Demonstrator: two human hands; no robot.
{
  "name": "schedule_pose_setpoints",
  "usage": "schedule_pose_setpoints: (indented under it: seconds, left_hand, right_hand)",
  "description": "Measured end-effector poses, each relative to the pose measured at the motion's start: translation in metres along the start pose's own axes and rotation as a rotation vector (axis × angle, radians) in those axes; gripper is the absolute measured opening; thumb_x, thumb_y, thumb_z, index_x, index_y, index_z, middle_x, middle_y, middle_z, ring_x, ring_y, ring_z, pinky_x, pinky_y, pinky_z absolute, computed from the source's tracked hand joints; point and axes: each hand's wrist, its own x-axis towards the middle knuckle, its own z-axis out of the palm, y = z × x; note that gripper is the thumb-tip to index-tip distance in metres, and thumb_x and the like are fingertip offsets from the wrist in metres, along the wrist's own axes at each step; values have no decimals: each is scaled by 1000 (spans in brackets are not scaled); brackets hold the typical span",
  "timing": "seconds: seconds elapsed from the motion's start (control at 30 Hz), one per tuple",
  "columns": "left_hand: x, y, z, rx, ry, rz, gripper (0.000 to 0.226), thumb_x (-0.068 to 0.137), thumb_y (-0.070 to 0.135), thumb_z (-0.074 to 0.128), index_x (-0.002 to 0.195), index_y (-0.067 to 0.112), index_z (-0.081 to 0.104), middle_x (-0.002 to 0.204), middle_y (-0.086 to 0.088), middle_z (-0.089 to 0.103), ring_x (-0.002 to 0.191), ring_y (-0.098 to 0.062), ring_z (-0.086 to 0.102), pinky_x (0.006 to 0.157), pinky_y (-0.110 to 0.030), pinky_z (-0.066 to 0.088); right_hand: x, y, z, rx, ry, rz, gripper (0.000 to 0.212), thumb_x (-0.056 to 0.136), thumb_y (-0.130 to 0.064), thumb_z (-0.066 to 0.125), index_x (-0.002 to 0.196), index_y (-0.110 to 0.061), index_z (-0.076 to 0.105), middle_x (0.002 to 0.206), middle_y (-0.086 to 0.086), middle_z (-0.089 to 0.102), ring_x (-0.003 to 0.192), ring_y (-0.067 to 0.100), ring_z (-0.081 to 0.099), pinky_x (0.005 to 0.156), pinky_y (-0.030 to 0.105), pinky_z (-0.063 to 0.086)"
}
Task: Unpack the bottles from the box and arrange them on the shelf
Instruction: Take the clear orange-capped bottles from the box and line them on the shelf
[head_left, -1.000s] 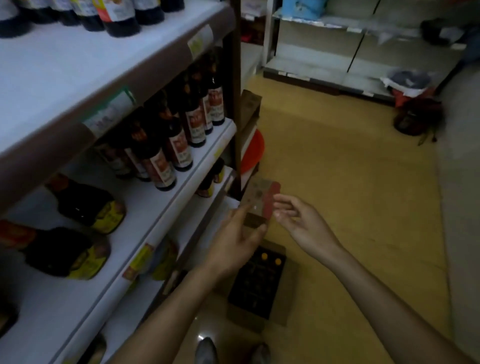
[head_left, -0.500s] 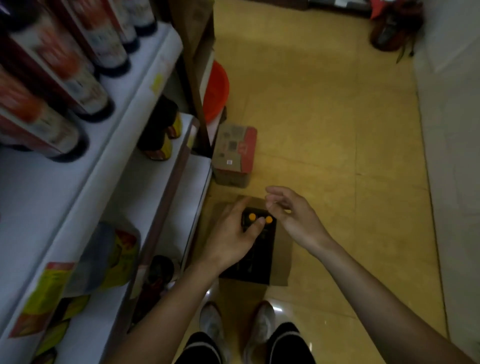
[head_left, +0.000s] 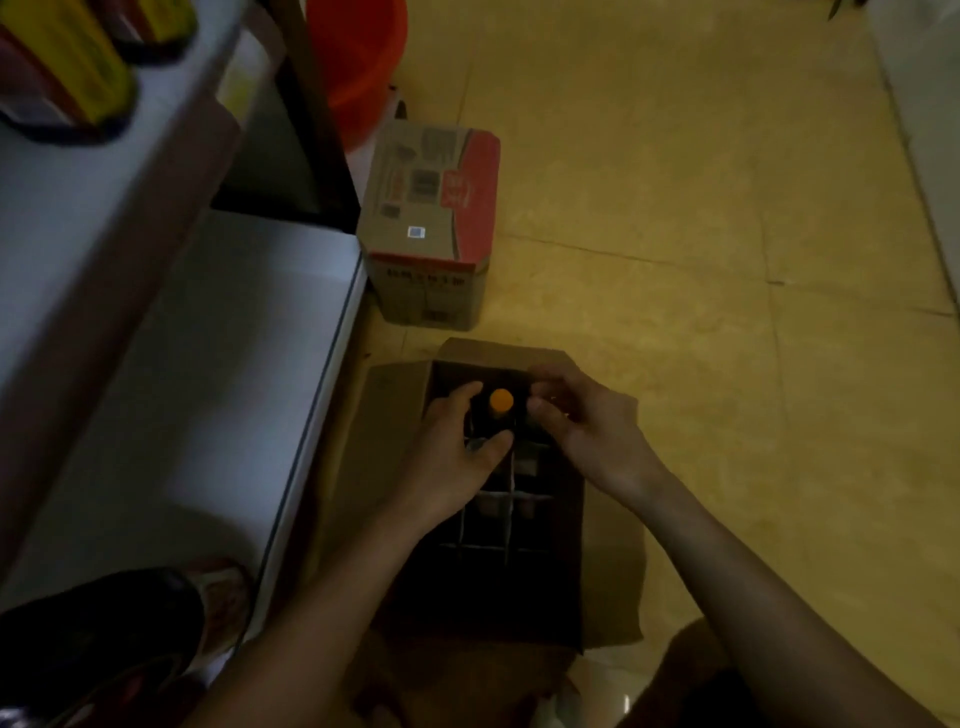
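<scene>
Cardboard box (head_left: 613, 582) sat open on the floor (head_left: 727, 260), just beside the shelf (head_left: 234, 389) edge. Left hand (head_left: 457, 457) gripped the orange-capped bottle (head_left: 501, 400) at its far end; right hand (head_left: 582, 431) curled alongside, grip unclear. Floor stretched rightward.

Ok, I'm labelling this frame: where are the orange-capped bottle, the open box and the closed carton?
orange-capped bottle (head_left: 502, 400), head view, on its cap.
open box (head_left: 498, 353), head view, on its far flap.
closed carton (head_left: 421, 208), head view, on its printed top.
</scene>
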Motion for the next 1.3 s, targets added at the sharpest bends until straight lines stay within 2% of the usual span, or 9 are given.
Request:
schedule_pose_setpoints:
  seconds: [0.17,0.37,0.53,0.63,0.83,0.97,1.1,1.2,1.3]
  left_hand:
    - [44,-45,21,20,34,60,69,98,25,68,157,34,33,152,0,42,133,-13,47,99,-28,44]
    - [66,-58,18,83,-54,123,72,99,23,64,159,35,26,155,-2,37,126,-13,46,92,-27,43]
    - [73,-62,9,110,-110,88,70,101,21,62,160,31,26,153,-6,39,109,-8,49,81,-22,46]
    - [72,-65,5,100,-128,61,70,101,20,62,160,31,25,152,-6,40,93,1,51,74,-18,48]
    - [68,-66,-2,111,-151,70,72,103,20,60,162,31,21,157,-7,38,108,-6,48,78,-17,47]
    - [67,-62,2,87,-148,80,70,103,21,59,162,30,21,159,-7,37,108,-4,49,75,-16,44]
    - [71,-66,7,120,-160,84,72,103,20,60,162,29,20,163,-8,31,139,-22,45,93,-26,43]
    - [75,-68,7,157,-167,90,75,101,21,62,162,29,19,163,-8,31,142,-23,44,96,-28,44]
    - [77,-69,5,156,-165,98,79,99,19,66,162,30,21,163,-5,34,141,-22,45,103,-32,48]
  right_hand:
    - [35,47,35,-110,9,-50,44,103,-27,61,146,-21,52,122,-7,63,93,-1,56,70,-5,39]
    - [54,69,59,-193,-48,-19,56,103,-34,60,154,-19,44,142,4,63,127,22,62,100,32,48]
    - [66,75,79,-285,-100,-41,43,101,-32,62,140,-17,49,121,10,71,108,25,69,71,25,45]
    - [71,85,89,-181,-91,-11,39,100,-30,65,134,-19,49,114,8,70,101,23,68,71,27,46]
    - [80,102,105,2,-74,27,34,100,-30,65,133,-21,57,125,0,66,116,16,59,95,32,47]
    - [83,100,109,26,-23,6,35,100,-32,65,134,-23,59,124,0,68,110,12,59,88,27,44]
    - [81,97,110,12,-10,-18,33,100,-30,66,131,-20,63,123,2,70,114,18,64,96,37,52]
    - [74,94,105,20,-5,-44,33,99,-28,67,131,-19,63,123,2,70,114,18,65,99,42,54]
    - [65,83,94,43,47,-90,25,99,-28,67,122,-21,66,110,-2,72,105,15,67,87,34,55]
